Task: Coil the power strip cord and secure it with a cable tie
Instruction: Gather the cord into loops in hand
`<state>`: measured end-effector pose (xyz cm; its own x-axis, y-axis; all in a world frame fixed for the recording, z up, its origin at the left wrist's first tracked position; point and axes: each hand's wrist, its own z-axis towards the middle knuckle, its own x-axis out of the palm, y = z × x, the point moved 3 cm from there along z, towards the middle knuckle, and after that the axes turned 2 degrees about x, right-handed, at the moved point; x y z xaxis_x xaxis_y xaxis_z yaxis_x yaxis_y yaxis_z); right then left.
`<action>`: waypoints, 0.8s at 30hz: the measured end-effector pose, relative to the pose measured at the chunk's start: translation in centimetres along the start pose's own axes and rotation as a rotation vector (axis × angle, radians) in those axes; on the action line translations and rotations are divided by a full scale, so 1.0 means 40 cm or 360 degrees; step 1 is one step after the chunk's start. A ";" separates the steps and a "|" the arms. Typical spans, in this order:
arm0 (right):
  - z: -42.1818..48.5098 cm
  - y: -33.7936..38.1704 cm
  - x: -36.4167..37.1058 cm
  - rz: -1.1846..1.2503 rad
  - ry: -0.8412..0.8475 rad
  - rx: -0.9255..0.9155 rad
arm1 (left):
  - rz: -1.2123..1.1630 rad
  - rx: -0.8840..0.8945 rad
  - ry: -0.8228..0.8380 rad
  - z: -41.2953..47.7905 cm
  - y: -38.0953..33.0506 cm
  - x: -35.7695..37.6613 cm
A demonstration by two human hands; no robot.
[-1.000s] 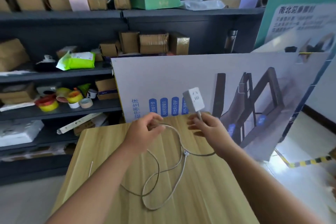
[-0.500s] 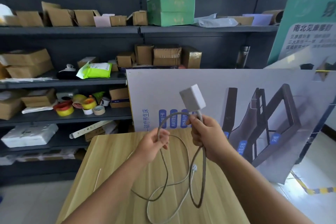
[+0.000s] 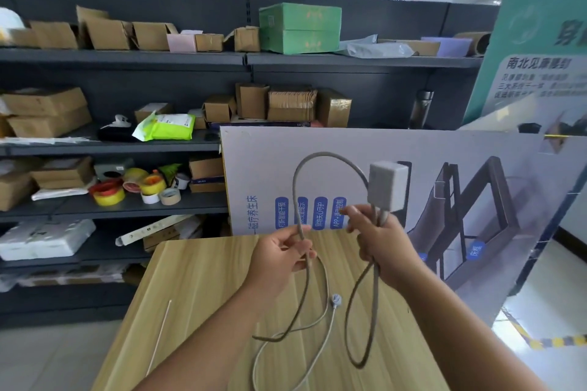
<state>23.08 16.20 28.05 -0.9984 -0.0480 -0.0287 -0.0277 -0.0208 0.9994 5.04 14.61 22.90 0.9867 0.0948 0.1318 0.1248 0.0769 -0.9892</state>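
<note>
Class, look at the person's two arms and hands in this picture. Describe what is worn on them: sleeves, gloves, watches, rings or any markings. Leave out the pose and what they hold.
Both forearms are bare as far as the frame shows; no sleeve reaches into view. The left hand and right hand wear no gloves. No watch, bracelet or ring is visible on either, and no markings can be made out.

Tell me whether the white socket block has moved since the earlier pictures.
Yes. The socket block has moved right across the poster board, from beside the blue labels to the dark frame picture.
</note>
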 end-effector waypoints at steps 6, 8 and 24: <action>-0.029 -0.052 0.064 -0.0043 0.0183 0.0081 | 0.0842 0.0564 0.0184 -0.027 -0.024 0.080; -0.029 -0.065 0.049 -0.0049 0.0197 0.0160 | 0.1133 0.0693 0.0186 -0.033 -0.019 0.075; -0.068 0.060 -0.038 0.0005 -0.0131 -0.0195 | -0.0660 -0.1706 -0.0163 -0.168 0.386 -0.006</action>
<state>24.66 13.50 30.44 -0.9992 0.0340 -0.0188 -0.0234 -0.1431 0.9894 7.43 9.11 7.17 0.8422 0.3435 0.4155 0.5102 -0.7569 -0.4084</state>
